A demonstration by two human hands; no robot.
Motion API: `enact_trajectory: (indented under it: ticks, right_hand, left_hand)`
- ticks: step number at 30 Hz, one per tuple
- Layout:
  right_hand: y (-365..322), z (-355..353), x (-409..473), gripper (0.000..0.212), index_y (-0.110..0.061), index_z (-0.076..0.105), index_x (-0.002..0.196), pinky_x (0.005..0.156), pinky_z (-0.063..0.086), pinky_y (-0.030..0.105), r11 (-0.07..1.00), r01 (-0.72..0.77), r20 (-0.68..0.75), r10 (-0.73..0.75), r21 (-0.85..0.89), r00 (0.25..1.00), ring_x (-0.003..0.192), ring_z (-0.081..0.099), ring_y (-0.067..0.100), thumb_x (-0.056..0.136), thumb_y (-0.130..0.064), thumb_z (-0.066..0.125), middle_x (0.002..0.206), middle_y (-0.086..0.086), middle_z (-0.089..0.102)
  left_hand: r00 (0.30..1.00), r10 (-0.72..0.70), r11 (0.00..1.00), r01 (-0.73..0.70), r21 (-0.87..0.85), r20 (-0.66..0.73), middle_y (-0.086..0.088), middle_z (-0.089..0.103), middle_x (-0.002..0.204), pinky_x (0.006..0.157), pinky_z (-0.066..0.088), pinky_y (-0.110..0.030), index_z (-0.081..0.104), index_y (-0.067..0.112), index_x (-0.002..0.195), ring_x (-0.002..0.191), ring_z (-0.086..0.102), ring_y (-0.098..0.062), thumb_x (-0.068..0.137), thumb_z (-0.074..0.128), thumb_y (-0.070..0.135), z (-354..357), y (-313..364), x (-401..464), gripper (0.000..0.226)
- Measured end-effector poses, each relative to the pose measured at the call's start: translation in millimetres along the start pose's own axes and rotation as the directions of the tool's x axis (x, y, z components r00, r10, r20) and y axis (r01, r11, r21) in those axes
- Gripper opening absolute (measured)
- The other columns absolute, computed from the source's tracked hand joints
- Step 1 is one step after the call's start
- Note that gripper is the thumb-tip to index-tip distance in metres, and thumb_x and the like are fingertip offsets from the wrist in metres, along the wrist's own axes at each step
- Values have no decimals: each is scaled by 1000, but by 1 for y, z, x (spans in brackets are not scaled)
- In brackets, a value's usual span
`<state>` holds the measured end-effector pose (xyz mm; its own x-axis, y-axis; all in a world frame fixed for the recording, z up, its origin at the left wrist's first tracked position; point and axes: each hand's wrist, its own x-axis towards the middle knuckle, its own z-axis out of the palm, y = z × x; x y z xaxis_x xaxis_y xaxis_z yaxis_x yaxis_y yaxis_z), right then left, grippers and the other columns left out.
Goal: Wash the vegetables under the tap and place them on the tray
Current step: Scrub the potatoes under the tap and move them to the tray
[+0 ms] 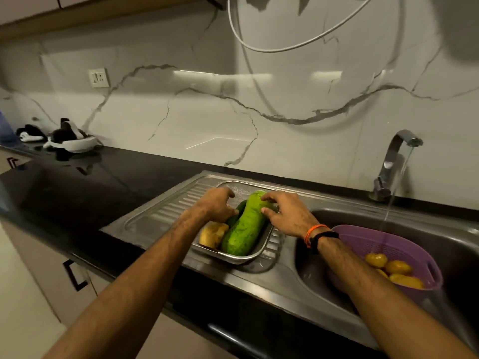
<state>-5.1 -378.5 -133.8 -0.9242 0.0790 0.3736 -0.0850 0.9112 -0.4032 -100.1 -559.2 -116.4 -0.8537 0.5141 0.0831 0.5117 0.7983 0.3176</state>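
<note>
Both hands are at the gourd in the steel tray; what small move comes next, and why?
Probably let go of the gourd and reach the right hand to the purple colander: the gourd already lies in the tray, yellow vegetables remain, and the tap is running.

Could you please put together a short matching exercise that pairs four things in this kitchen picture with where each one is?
Things:
1. bottle gourd
2. purple colander
3. tap
4. steel tray

Places:
A. in the sink basin, under the running water
B. on the ribbed draining board
C. at the wall behind the basin
D. lying in the tray, under both hands

Pairs: 1-D, 2-A, 3-C, 4-B
</note>
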Motion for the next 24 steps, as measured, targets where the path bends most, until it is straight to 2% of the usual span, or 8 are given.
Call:
enact_trajectory:
  ticks: [3, 5, 9, 15, 19, 22, 24]
  right_hand:
    - [10, -20, -5, 34, -16, 64, 123, 100, 47, 32, 998, -31, -48, 33, 51, 998, 115, 59, 16, 91, -27, 67, 122, 2, 66]
    - [24, -36, -10, 34, -16, 65, 122, 96, 46, 24, 997, -60, -64, 64, 52, 996, 112, 60, 12, 90, -26, 68, 120, 1, 67]
    - [56, -65, -27, 35, -15, 66, 122, 89, 40, 16, 988, -152, -96, 154, 35, 983, 106, 61, 8, 89, -25, 70, 116, -1, 69]
    - [124, -94, -78, 32, -13, 67, 118, 86, 45, 16, 932, -358, -67, 361, 54, 930, 96, 65, 9, 87, -19, 72, 114, 0, 70]
    - [167, -96, -114, 29, -13, 70, 114, 83, 45, 16, 882, -472, -22, 472, 2, 882, 90, 64, 8, 87, -18, 72, 109, 1, 71]
    - [194, -92, -134, 26, -14, 72, 109, 94, 51, 25, 829, -558, 45, 559, -43, 828, 95, 67, 12, 83, -21, 73, 101, 0, 74]
    - [210, -86, -141, 23, -14, 72, 105, 95, 51, 31, 802, -594, 85, 598, -60, 797, 94, 68, 14, 83, -22, 72, 97, 2, 74]
  left_hand:
    - [991, 71, 994, -80, -72, -113, -8, 58, 137, 101, 45, -33, 53, 12, 137, 122, 57, -24, 86, 74, 31, -10, 26, 2, 58]
    - [978, 125, 983, -145, -114, -169, -6, 60, 135, 102, 45, -32, 56, 13, 134, 121, 57, -22, 86, 75, 31, -13, 51, 4, 55]
    - [958, 216, 957, -246, -153, -188, -3, 62, 132, 103, 47, -34, 60, 16, 131, 118, 59, -20, 84, 76, 33, -2, 103, 11, 52]
    - [953, 301, 940, -301, -163, -25, -3, 64, 127, 97, 49, -31, 61, 18, 127, 112, 61, -19, 84, 76, 34, 67, 170, 24, 48]
    - [948, 295, 947, -274, -170, 115, 0, 64, 122, 96, 51, -32, 61, 19, 125, 108, 62, -18, 81, 78, 36, 119, 195, 30, 50]
    - [937, 284, 955, -258, -148, 201, -2, 63, 125, 98, 51, -33, 60, 21, 128, 110, 62, -19, 78, 79, 40, 150, 207, 35, 57]
    - [928, 283, 958, -260, -125, 243, -5, 62, 128, 99, 50, -33, 60, 20, 129, 114, 61, -22, 79, 77, 38, 167, 215, 41, 55]
